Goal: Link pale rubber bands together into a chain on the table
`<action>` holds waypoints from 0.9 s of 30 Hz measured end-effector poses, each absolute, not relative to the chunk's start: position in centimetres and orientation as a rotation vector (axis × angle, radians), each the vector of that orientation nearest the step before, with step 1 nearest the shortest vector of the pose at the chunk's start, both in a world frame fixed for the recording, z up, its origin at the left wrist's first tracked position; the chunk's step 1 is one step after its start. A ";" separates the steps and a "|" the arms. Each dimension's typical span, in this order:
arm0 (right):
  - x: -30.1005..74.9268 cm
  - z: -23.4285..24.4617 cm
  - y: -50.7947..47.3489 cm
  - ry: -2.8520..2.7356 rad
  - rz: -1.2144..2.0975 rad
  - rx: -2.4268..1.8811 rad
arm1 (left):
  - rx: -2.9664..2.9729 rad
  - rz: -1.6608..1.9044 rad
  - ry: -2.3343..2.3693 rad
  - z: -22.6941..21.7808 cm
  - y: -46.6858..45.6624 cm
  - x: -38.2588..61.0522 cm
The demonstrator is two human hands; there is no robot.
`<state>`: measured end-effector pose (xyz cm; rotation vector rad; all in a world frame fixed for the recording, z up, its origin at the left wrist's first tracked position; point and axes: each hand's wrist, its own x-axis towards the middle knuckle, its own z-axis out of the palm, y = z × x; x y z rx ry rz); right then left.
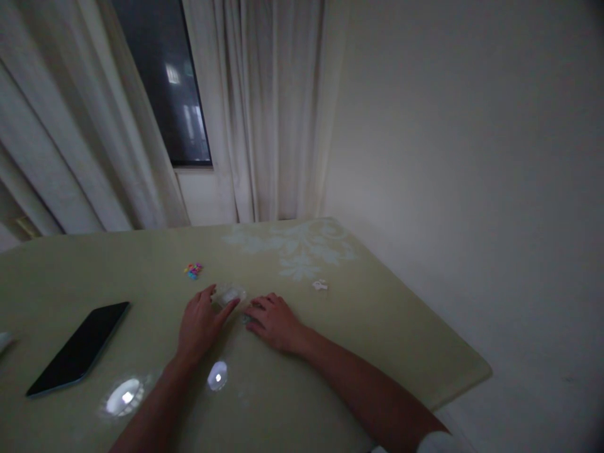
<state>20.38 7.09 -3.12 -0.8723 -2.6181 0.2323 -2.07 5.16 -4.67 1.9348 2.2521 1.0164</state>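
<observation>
Left hand: thumb and fingers parted at clear dish, grip cannot be told | Right hand: fingers bent over small object (mostly hidden), grip cannot be told | dish: on table, short of far edge | white bits: toward right edge

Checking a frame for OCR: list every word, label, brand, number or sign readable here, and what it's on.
None readable.
Tablet: dark screen, no lettering visible.
Clear container by the left hand: no label I can make out.
Colorful pieces and white pieces: too small and blurred to tell.
Table: pale floral pattern, no writing seen.
</observation>
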 end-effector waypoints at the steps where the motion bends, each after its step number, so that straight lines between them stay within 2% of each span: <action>1: 20.5 -2.9 7.2 -2.646 0.239 -0.860 | 1.984 0.955 2.267 -4.7 5.1 -2.2; 3: 21.1 -2.3 7.3 -2.687 0.274 -0.852 | 2.075 0.891 2.273 -4.5 5.0 -2.2; 6: 22.7 -1.1 7.4 -2.737 0.376 -0.870 | 2.198 1.005 2.222 -3.8 4.4 -1.8; 8: 23.8 -0.2 7.3 -2.779 0.445 -0.857 | 2.269 1.069 2.066 -3.4 3.8 -1.1; 11: 25.2 0.4 6.8 -2.812 0.482 -0.833 | 2.340 0.924 1.706 -3.6 2.9 0.6; 15: 25.5 -0.6 6.1 -2.698 0.498 -0.903 | 2.313 0.795 1.495 -4.0 1.9 2.7; 18: 25.1 -1.7 6.0 -2.471 0.647 -0.967 | 2.216 0.810 1.356 -3.7 1.5 3.9; 23: 25.6 -1.9 6.5 -2.225 0.959 -0.880 | 2.034 0.863 1.372 -3.5 1.6 5.5; 27: 27.5 -1.0 6.8 -2.295 0.908 -0.946 | 1.993 0.876 1.398 -3.6 1.9 5.5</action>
